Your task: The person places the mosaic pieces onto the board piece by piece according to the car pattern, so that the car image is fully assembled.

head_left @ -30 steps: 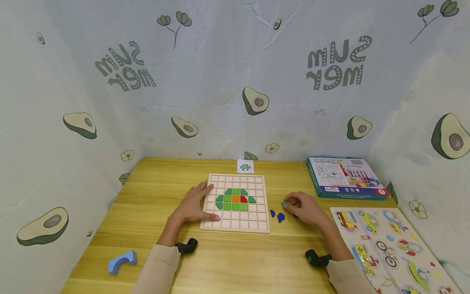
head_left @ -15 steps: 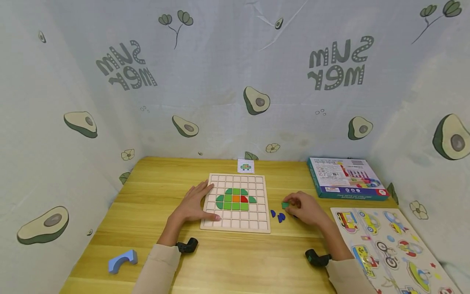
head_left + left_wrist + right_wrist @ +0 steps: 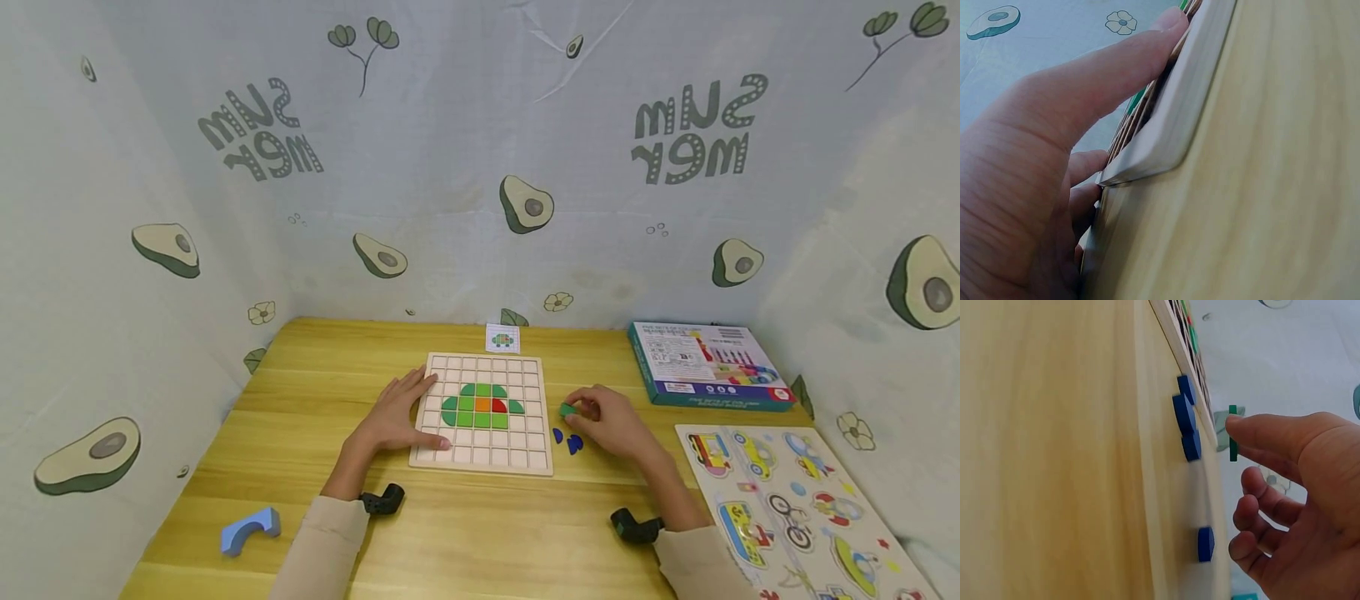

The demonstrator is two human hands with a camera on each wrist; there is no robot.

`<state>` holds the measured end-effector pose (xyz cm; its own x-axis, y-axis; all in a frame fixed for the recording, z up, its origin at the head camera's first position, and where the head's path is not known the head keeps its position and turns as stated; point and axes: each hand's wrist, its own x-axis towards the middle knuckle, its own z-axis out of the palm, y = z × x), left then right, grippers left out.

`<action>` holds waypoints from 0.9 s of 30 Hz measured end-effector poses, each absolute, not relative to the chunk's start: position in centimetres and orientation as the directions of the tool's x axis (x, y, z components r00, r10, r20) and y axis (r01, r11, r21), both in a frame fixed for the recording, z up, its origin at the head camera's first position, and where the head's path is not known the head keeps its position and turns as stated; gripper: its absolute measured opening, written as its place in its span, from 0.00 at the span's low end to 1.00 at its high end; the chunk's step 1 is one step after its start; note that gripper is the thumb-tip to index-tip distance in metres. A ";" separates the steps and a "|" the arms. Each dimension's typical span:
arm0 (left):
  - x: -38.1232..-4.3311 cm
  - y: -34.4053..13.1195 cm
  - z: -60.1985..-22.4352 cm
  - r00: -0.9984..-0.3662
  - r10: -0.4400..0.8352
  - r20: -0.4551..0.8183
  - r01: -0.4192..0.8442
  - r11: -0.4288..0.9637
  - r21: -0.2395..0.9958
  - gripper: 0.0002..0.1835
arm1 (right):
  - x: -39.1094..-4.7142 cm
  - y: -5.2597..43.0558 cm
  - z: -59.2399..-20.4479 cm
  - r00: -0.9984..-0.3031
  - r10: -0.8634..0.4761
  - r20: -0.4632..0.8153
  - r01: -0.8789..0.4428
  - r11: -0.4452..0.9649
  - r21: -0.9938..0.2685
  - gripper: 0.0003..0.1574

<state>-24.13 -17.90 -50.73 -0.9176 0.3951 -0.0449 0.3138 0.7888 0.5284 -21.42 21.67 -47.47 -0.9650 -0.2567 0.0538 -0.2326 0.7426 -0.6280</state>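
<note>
In the head view, a wooden grid board (image 3: 528,457) holds a pattern of green, orange and red tiles. My left hand (image 3: 396,419) rests at its left side, fingers spread along the edge and thumb (image 3: 1135,59) lying over the front corner. Right of the board, my right hand (image 3: 617,422) pinches a thin green tile (image 3: 1233,440) between thumb and index finger, the other fingers loosely curled. The tile is raised above the table in the right wrist view. Below it lie several dark blue half-round pieces (image 3: 575,444), with one blue piece (image 3: 1205,544) apart from the rest.
A small pattern card (image 3: 502,339) stands behind the board. At the back right lies a flat printed box (image 3: 705,362), with a vehicle puzzle board (image 3: 780,479) in front of it. A light blue arch block (image 3: 251,529) sits at the front left.
My right hand has lifted the green tile and moved slightly left, closer to the board. The tile has been turned between the fingers. My left hand stays in place.
</note>
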 end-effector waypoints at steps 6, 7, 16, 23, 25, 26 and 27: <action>-24.3 -18.1 -50.7 -0.920 0.390 -0.047 0.309 0.792 0.527 0.66 | -21.4 20.0 -47.5 -0.959 -0.279 0.044 -0.242 0.733 -0.636 0.14; -24.3 -18.1 -50.8 -0.920 0.389 -0.047 0.308 0.792 0.527 0.66 | -21.4 19.7 -47.5 -0.958 -0.282 0.041 -0.243 0.733 -0.635 0.13; -24.4 -18.1 -50.9 -0.921 0.386 -0.046 0.308 0.797 0.520 0.67 | -21.5 17.7 -47.7 -0.949 -0.314 0.026 -0.258 0.726 -0.637 0.12; -24.3 -18.0 -50.8 -0.919 0.392 -0.050 0.310 0.793 0.524 0.67 | -21.6 16.2 -47.5 -0.935 -0.356 0.007 -0.276 0.713 -0.645 0.11; -24.3 -18.0 -50.8 -0.918 0.393 -0.049 0.312 0.793 0.523 0.67 | -21.5 15.9 -47.5 -0.931 -0.364 0.002 -0.279 0.710 -0.647 0.10; -24.3 -18.0 -50.8 -0.918 0.393 -0.049 0.312 0.793 0.523 0.67 | -21.5 15.7 -47.5 -0.930 -0.369 0.001 -0.281 0.708 -0.647 0.10; -24.3 -18.0 -50.8 -0.918 0.393 -0.050 0.311 0.793 0.523 0.67 | -21.5 15.6 -47.5 -0.928 -0.373 0.002 -0.286 0.708 -0.646 0.10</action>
